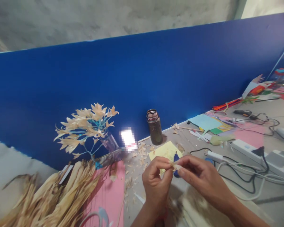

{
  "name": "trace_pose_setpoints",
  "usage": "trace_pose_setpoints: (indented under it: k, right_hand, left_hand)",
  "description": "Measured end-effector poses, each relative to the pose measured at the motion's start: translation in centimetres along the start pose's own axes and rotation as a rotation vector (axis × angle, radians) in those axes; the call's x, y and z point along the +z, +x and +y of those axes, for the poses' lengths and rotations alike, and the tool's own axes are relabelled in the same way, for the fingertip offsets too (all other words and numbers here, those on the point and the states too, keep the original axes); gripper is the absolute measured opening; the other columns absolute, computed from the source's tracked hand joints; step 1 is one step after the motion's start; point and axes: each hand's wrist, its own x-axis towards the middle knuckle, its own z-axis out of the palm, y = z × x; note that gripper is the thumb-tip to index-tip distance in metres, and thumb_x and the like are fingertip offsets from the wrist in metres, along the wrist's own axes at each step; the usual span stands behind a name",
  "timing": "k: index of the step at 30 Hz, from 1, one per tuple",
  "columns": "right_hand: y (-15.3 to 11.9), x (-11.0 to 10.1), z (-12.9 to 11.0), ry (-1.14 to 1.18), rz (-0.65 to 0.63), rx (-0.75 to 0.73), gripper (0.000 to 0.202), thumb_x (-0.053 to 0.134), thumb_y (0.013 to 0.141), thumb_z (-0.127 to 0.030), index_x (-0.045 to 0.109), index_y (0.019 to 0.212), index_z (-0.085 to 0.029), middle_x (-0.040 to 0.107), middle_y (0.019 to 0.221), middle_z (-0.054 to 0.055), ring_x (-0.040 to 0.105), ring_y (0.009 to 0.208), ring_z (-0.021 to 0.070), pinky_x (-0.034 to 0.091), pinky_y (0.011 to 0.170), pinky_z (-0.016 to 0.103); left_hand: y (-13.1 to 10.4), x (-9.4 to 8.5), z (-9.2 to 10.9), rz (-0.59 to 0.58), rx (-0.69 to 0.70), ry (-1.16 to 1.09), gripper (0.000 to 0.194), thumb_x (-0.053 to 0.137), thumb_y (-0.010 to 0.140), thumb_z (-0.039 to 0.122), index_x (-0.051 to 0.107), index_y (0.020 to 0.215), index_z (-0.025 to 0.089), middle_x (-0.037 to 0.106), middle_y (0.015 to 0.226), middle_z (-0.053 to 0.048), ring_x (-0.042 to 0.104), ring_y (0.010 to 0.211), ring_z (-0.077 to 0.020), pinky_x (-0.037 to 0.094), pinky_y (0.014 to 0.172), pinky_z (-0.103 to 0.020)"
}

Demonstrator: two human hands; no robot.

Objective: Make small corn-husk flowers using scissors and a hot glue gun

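Left hand (156,178), curled, and right hand (202,175) pinch scrap (176,167).

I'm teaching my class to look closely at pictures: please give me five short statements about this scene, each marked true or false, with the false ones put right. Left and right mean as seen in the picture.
1. The left hand and right hand meet at a small pale piece. True.
2. The pale flowers are left of the dark bottle. True.
3. The bottle has its cap on. False: its mouth is open.
4. The partition behind the bottle is red. False: the partition is blue.
5. The dry husks lie right of the hands. False: the husks lie left of them.
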Motion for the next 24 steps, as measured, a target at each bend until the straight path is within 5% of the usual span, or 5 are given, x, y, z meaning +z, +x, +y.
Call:
trace_pose_setpoints:
  k: [11,18,24]
  right_hand:
    - [0.2,0.3,0.4,0.130,0.018,0.060,0.026,0.058,0.090,-0.043,0.066,0.086,-0.019,0.066,0.079,0.004,0.060,0.071,0.0188,0.047,0.063,0.029]
    - [0.2,0.7,1.1,0.141,0.052,0.068,0.020,0.063,0.086,-0.040,0.066,0.086,-0.020,0.061,0.070,0.000,0.053,0.061,0.0154,0.042,0.054,0.026]
    - [0.5,1.2,2.1,0.214,0.067,0.054,0.020,0.064,0.086,-0.039,0.069,0.086,-0.019,0.068,0.080,0.004,0.061,0.071,0.0193,0.047,0.063,0.029]
  left_hand:
    - [0.4,0.1,0.3,-0.061,-0.260,-0.190,0.015,0.079,0.068,0.006,0.073,0.071,0.019,0.073,0.076,-0.001,0.067,0.073,-0.0135,0.054,0.066,-0.021]
    - [0.5,0.1,0.4,0.041,-0.383,-0.145,0.015,0.084,0.062,0.012,0.074,0.070,0.019,0.072,0.071,0.000,0.066,0.067,-0.0131,0.053,0.063,-0.021]
    - [0.4,0.2,0.3,0.047,-0.332,-0.096,0.015,0.083,0.063,0.012,0.072,0.070,0.019,0.072,0.071,0.000,0.066,0.067,-0.0135,0.052,0.064,-0.022]
